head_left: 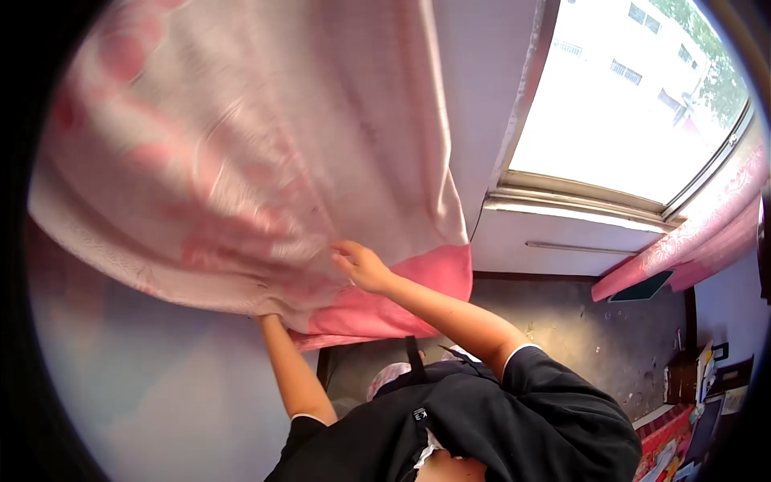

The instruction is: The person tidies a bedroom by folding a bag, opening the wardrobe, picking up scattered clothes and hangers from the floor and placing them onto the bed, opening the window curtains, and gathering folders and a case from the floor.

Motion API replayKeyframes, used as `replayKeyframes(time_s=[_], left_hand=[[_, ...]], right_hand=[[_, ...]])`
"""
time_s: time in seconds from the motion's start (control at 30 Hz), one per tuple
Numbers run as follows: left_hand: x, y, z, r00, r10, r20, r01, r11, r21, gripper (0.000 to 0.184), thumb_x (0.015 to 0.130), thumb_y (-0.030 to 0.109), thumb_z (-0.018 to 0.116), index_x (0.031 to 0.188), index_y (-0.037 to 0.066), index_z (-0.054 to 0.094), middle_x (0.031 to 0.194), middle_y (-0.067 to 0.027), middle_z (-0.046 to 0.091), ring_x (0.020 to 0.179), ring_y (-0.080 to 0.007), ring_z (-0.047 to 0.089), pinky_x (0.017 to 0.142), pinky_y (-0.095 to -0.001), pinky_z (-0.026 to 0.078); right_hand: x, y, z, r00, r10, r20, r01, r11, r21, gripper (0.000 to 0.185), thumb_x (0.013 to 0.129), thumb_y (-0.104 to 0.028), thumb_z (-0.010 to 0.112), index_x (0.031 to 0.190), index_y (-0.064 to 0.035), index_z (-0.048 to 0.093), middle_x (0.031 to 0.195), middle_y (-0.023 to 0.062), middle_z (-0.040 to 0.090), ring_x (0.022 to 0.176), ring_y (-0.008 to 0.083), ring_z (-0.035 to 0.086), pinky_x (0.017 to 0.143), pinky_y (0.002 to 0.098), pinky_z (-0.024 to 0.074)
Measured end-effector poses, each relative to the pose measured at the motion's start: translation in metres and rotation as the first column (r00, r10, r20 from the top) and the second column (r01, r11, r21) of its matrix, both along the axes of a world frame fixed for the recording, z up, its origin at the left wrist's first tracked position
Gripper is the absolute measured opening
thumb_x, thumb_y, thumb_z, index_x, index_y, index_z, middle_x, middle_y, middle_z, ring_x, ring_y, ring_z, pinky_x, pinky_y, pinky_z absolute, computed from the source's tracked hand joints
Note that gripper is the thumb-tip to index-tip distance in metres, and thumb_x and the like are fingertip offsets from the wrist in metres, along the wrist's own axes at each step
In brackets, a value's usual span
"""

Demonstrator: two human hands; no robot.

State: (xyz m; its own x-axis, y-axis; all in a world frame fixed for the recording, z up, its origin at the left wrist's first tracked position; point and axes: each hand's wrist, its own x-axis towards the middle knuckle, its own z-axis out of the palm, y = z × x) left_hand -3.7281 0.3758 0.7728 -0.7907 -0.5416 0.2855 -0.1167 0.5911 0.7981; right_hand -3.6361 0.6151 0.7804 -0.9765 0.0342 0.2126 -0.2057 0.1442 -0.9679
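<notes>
A large pink and pale curtain [241,153] with a rose pattern and a brighter pink lower band [385,301] hangs in front of me and fills the upper left. My right hand [360,263] is at its front face, fingers bent and closed against the cloth near the band. My left hand [268,318] reaches up under the lower hem; its fingers are hidden behind the fabric, and only the wrist area shows. Folds gather in the cloth around that wrist.
A bright window [626,104] with a metal sill is at the upper right. Another pink curtain [691,229] hangs beside it. A pale wall [161,377] lies at lower left. Boxes and colourful papers [671,442] are stacked at lower right on the dark floor [562,321].
</notes>
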Motion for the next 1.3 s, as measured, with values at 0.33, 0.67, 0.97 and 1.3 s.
replayKeyframes(time_s=[0.33, 0.67, 0.97, 1.3], left_hand=[[0.108, 0.110, 0.039, 0.969, -0.243, 0.042, 0.235, 0.962, 0.139, 0.041, 0.087, 0.034, 0.049, 0.104, -0.003, 0.051, 0.098, -0.0145, 0.056, 0.089, -0.0222, 0.057, 0.077, -0.0350, 0.048], [0.220, 0.322, 0.059, 0.183, -0.721, -0.669, 0.923, 0.361, -0.136, 0.030, 0.081, 0.013, 0.045, 0.104, -0.005, 0.042, 0.108, -0.0154, 0.045, 0.094, -0.0226, 0.047, 0.081, -0.0312, 0.040], [0.451, 0.543, -0.066, -0.540, -0.834, 0.115, 0.832, -0.507, 0.225, 0.022, 0.082, 0.002, 0.056, 0.105, 0.001, 0.053, 0.095, -0.0044, 0.057, 0.085, -0.0112, 0.054, 0.078, -0.0235, 0.044], [0.633, 0.655, -0.139, -0.816, -0.315, 0.484, 0.521, -0.763, 0.382, 0.026, 0.079, 0.005, 0.058, 0.104, -0.001, 0.054, 0.099, -0.0130, 0.056, 0.085, -0.0201, 0.061, 0.068, -0.0293, 0.050]], right_hand=[[0.050, 0.057, -0.040, 0.987, -0.128, 0.097, 0.127, 0.992, 0.011, 0.042, 0.086, -0.021, 0.053, 0.122, -0.0008, 0.046, 0.114, 0.0156, 0.055, 0.103, 0.0239, 0.056, 0.086, 0.0341, 0.0445], [0.220, 0.196, -0.064, 0.880, -0.431, 0.196, 0.474, 0.782, -0.404, 0.028, 0.088, -0.018, 0.053, 0.109, -0.0006, 0.056, 0.097, 0.0088, 0.063, 0.086, 0.0142, 0.060, 0.078, 0.0285, 0.0472], [0.541, 0.308, -0.159, 0.250, -0.873, 0.420, 0.965, 0.188, -0.183, 0.022, 0.086, -0.013, 0.056, 0.103, 0.0006, 0.058, 0.093, 0.0073, 0.063, 0.082, 0.0129, 0.060, 0.074, 0.0257, 0.0486], [0.769, 0.283, -0.282, -0.292, -0.578, 0.762, 0.845, -0.530, -0.077, 0.019, 0.084, -0.011, 0.054, 0.100, -0.0031, 0.059, 0.088, 0.0061, 0.064, 0.073, 0.0121, 0.062, 0.061, 0.0235, 0.0456]])
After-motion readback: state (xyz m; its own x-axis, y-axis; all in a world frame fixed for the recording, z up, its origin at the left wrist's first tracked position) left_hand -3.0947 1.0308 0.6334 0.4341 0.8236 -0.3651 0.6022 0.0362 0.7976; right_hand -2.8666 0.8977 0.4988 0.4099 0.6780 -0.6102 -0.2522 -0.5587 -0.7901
